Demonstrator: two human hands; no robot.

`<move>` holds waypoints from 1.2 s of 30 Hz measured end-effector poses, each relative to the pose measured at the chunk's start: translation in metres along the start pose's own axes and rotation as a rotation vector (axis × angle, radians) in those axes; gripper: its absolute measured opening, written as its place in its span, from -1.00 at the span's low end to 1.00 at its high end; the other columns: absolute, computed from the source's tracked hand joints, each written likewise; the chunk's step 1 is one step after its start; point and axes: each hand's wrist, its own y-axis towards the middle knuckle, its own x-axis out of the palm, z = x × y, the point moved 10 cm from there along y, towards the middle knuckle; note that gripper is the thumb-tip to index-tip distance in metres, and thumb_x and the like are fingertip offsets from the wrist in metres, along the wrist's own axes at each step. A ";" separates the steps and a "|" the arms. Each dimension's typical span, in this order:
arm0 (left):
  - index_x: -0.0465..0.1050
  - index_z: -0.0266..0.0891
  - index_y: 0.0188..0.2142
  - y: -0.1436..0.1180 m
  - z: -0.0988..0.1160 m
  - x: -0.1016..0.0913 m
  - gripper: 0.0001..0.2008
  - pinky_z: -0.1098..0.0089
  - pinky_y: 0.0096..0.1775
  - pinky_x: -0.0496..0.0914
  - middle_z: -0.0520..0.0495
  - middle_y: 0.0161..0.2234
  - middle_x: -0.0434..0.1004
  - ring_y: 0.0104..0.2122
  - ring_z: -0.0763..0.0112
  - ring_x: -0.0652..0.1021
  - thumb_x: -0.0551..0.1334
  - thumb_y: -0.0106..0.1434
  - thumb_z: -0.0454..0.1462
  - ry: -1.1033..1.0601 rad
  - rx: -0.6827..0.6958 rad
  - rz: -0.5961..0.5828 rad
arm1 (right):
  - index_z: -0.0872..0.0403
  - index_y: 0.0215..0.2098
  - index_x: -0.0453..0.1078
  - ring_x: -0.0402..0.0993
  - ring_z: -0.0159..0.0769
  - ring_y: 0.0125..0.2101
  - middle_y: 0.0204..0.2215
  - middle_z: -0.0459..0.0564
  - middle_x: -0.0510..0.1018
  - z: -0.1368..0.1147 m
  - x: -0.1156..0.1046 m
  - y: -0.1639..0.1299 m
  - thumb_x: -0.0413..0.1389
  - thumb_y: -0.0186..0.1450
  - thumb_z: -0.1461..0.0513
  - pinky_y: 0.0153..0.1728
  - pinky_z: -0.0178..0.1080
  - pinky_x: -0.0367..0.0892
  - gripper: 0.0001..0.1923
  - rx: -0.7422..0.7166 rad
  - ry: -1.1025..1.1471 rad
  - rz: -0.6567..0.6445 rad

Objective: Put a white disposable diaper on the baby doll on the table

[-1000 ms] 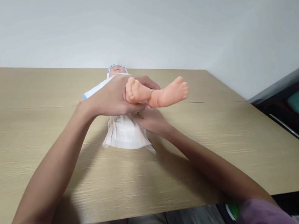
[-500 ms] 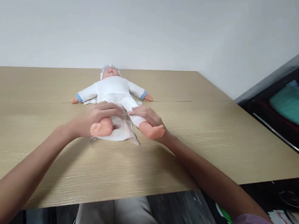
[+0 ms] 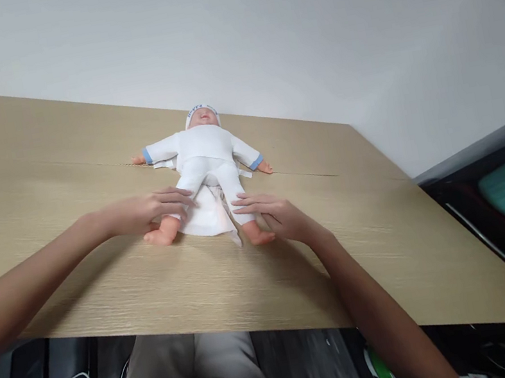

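Baby doll: laid face-up on the bench, head near the far edge, feet toward the near edge | white diaper: spread between its legs | left hand, right hand: both unclenched, fingers laid loosely over one lower leg each

The doll's legs have come down and lie apart

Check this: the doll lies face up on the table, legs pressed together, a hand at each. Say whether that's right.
Wrong on the legs: the head view shows them spread apart. The doll lies face up on the table, left hand at one leg, right hand at the other.
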 end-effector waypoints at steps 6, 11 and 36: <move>0.59 0.04 0.37 0.001 0.001 -0.007 -0.32 -0.09 0.40 0.52 -0.19 0.46 0.55 0.53 -0.07 0.45 0.33 0.32 -0.48 -0.048 -0.056 0.032 | 0.06 0.54 0.41 0.48 0.32 0.40 0.33 0.34 0.60 -0.034 0.031 0.017 0.32 0.52 -0.04 0.36 0.33 0.47 -0.27 0.188 -0.353 0.017; 0.61 0.02 0.32 -0.006 0.000 -0.009 -0.39 -0.08 0.39 0.54 -0.19 0.55 0.42 0.56 -0.10 0.40 0.35 0.32 -0.44 -0.044 -0.087 0.015 | 0.00 0.24 0.65 0.54 0.16 0.31 0.18 0.25 0.69 -0.031 0.042 0.018 0.13 0.58 0.30 0.27 0.16 0.51 -0.64 0.255 -0.462 0.094; 0.50 -0.17 0.05 0.023 0.014 0.017 -0.59 -0.15 0.20 0.43 -0.32 0.08 0.64 0.13 -0.18 0.52 0.12 0.60 0.08 0.245 -0.480 0.321 | -0.02 -0.04 0.56 0.59 -0.08 -0.19 -0.21 0.00 0.68 0.009 0.005 0.001 0.06 0.56 0.17 -0.08 -0.09 0.46 -0.78 0.403 0.026 0.479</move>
